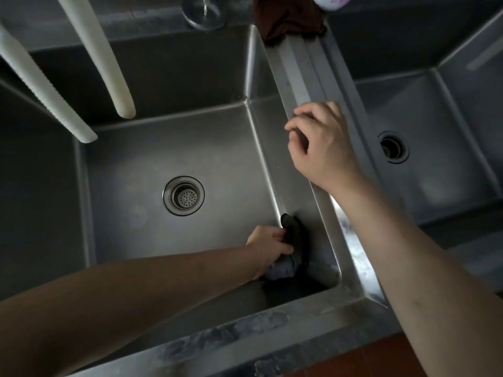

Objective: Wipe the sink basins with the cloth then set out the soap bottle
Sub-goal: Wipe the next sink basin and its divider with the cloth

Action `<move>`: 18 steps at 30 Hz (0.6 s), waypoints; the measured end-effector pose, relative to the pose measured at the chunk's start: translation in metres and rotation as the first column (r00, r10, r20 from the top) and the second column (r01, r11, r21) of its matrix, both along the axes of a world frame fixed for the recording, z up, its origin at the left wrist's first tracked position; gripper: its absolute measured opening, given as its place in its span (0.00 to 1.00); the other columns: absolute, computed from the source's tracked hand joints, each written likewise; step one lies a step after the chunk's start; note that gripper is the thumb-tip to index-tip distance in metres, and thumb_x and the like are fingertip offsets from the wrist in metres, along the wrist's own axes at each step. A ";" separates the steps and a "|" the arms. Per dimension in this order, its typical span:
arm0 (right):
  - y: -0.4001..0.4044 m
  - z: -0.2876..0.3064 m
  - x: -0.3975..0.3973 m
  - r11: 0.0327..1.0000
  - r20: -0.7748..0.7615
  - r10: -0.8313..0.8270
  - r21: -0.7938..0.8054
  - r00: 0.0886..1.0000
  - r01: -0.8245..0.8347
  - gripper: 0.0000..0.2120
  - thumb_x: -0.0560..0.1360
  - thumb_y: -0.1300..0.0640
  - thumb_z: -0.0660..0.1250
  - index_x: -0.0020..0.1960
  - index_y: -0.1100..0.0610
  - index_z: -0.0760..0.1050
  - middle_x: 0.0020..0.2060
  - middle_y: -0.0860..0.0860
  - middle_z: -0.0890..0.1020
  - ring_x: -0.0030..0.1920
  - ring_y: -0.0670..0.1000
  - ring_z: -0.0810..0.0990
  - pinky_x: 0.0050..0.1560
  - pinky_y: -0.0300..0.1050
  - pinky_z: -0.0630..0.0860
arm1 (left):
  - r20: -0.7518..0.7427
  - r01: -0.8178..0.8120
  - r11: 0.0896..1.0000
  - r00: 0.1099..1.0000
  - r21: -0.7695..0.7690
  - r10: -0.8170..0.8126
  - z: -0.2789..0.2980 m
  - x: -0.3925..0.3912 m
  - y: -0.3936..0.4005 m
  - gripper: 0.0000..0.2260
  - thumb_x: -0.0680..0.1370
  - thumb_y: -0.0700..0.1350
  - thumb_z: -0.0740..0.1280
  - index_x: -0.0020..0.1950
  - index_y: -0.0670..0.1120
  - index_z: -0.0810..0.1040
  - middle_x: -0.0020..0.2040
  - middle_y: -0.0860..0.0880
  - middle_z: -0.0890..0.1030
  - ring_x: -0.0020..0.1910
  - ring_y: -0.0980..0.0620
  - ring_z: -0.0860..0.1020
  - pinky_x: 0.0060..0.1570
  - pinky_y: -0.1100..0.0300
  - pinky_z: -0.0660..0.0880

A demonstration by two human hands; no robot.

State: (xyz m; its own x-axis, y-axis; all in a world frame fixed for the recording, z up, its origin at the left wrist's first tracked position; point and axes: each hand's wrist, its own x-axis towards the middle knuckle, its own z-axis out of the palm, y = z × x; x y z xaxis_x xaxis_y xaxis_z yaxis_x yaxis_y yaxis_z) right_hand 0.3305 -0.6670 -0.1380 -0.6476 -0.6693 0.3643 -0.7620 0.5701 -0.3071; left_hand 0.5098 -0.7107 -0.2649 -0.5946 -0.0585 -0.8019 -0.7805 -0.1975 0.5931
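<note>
Down right of the drain (184,196), near-right basin corner: left hand (268,246) clenched on dark cloth (292,248), pressed where floor meets divider (304,85) wall. Right hand (319,140) loosely curled, empty, resting on divider. Unwiped floor runs back toward drain; left hand does it. Possible soap bottle (330,1) far beyond, right hand nearer.

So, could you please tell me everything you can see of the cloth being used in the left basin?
The cloth is dark, nearly black with a greyer bunched part, soft and crumpled. The left hand grips it and presses it into the near right corner of the left basin, against the floor and right wall. Whether it is wet cannot be told.
</note>
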 end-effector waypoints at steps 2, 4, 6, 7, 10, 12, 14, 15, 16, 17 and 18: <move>0.001 0.000 0.000 1.000 0.009 0.002 -0.009 1.000 -0.002 0.08 0.76 0.58 0.65 0.50 0.58 0.83 0.55 0.54 0.81 0.59 0.58 0.75 0.60 0.53 0.74 | 0.009 -0.134 0.988 0.991 0.073 0.134 0.010 0.003 0.002 0.21 0.70 0.28 0.73 0.62 0.39 0.81 0.55 0.44 0.85 0.56 0.45 0.83 0.63 0.46 0.77; 0.001 0.000 0.000 1.000 0.018 0.002 -0.022 1.000 -0.002 0.08 0.76 0.59 0.65 0.51 0.58 0.83 0.55 0.54 0.81 0.59 0.58 0.75 0.61 0.51 0.73 | 0.013 -0.218 0.968 0.976 0.127 0.218 0.019 0.005 0.001 0.23 0.71 0.27 0.73 0.65 0.39 0.79 0.55 0.45 0.85 0.55 0.47 0.83 0.62 0.48 0.78; 0.001 -0.001 -0.001 0.999 0.021 -0.002 -0.035 1.000 0.002 0.08 0.76 0.59 0.66 0.51 0.58 0.83 0.55 0.55 0.81 0.58 0.59 0.75 0.61 0.50 0.73 | -0.006 -0.270 0.948 0.962 0.171 0.275 0.028 0.007 -0.002 0.22 0.72 0.27 0.71 0.64 0.41 0.80 0.54 0.47 0.86 0.54 0.48 0.84 0.58 0.52 0.80; 0.002 -0.001 -0.001 0.999 0.023 -0.001 -0.041 1.000 0.002 0.08 0.76 0.60 0.66 0.50 0.58 0.83 0.55 0.55 0.81 0.58 0.59 0.75 0.61 0.49 0.73 | -0.021 -0.291 0.937 0.954 0.193 0.301 0.030 0.008 -0.004 0.21 0.73 0.27 0.70 0.63 0.43 0.80 0.54 0.48 0.86 0.54 0.49 0.84 0.56 0.53 0.81; 0.002 -0.001 -0.002 0.999 0.020 0.000 -0.052 1.000 0.001 0.08 0.76 0.60 0.66 0.50 0.58 0.83 0.55 0.55 0.81 0.58 0.59 0.75 0.61 0.48 0.72 | -0.050 -0.336 0.917 0.934 0.216 0.354 0.032 0.006 -0.010 0.22 0.77 0.28 0.65 0.67 0.48 0.78 0.57 0.50 0.85 0.56 0.49 0.83 0.58 0.50 0.80; 0.002 -0.001 -0.002 0.999 0.022 -0.001 -0.051 1.000 0.002 0.08 0.77 0.60 0.65 0.50 0.58 0.83 0.55 0.55 0.81 0.58 0.58 0.75 0.61 0.46 0.72 | -0.031 -0.370 0.907 0.923 0.203 0.384 0.028 0.002 -0.005 0.21 0.80 0.31 0.61 0.68 0.51 0.75 0.58 0.50 0.84 0.56 0.48 0.83 0.58 0.47 0.80; 0.002 -0.002 -0.002 0.999 0.023 -0.002 -0.053 1.000 0.003 0.08 0.77 0.60 0.65 0.50 0.58 0.83 0.55 0.55 0.81 0.58 0.58 0.75 0.62 0.45 0.71 | 0.012 -0.388 0.912 0.921 0.131 0.390 0.024 -0.007 0.009 0.16 0.83 0.38 0.60 0.66 0.55 0.72 0.55 0.49 0.83 0.52 0.48 0.82 0.56 0.48 0.80; 0.002 -0.002 -0.002 0.999 0.022 -0.002 -0.051 1.000 0.003 0.08 0.77 0.60 0.65 0.50 0.58 0.83 0.55 0.55 0.81 0.58 0.58 0.75 0.62 0.45 0.71 | 0.029 -0.383 0.920 0.924 0.085 0.382 0.022 -0.012 0.018 0.13 0.83 0.44 0.60 0.66 0.57 0.71 0.56 0.47 0.81 0.52 0.46 0.81 0.56 0.47 0.80; 0.001 -0.002 -0.002 0.999 0.021 -0.001 -0.049 1.000 0.002 0.08 0.77 0.59 0.65 0.51 0.58 0.83 0.55 0.55 0.81 0.58 0.58 0.75 0.62 0.44 0.70 | 0.049 -0.374 0.927 0.927 0.036 0.372 0.015 -0.017 0.027 0.14 0.81 0.51 0.60 0.67 0.59 0.68 0.60 0.45 0.79 0.54 0.44 0.80 0.59 0.43 0.78; 0.001 -0.002 -0.002 0.999 0.019 0.001 -0.048 1.000 0.000 0.08 0.77 0.59 0.65 0.51 0.58 0.83 0.55 0.55 0.81 0.58 0.58 0.75 0.61 0.44 0.70 | 0.072 -0.331 0.944 0.941 -0.008 0.330 0.010 -0.022 0.033 0.16 0.79 0.56 0.59 0.67 0.61 0.65 0.64 0.43 0.77 0.57 0.40 0.78 0.61 0.39 0.76; 0.001 -0.002 -0.002 0.999 0.015 0.001 -0.047 1.000 -0.001 0.08 0.77 0.59 0.65 0.51 0.58 0.83 0.55 0.55 0.81 0.58 0.58 0.75 0.61 0.45 0.71 | 0.095 -0.275 0.960 0.956 -0.055 0.279 0.008 -0.026 0.037 0.18 0.78 0.58 0.58 0.68 0.61 0.63 0.67 0.43 0.74 0.60 0.38 0.76 0.64 0.37 0.73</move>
State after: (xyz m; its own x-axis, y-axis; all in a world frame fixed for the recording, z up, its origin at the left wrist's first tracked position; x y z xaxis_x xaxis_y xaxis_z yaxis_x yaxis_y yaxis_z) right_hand 0.3282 -0.6656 -0.1404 -0.6526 -0.6523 0.3855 -0.7576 0.5539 -0.3453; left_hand 0.4837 -0.6737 -0.2570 -0.4666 -0.2432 -0.8504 -0.7547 -0.3918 0.5262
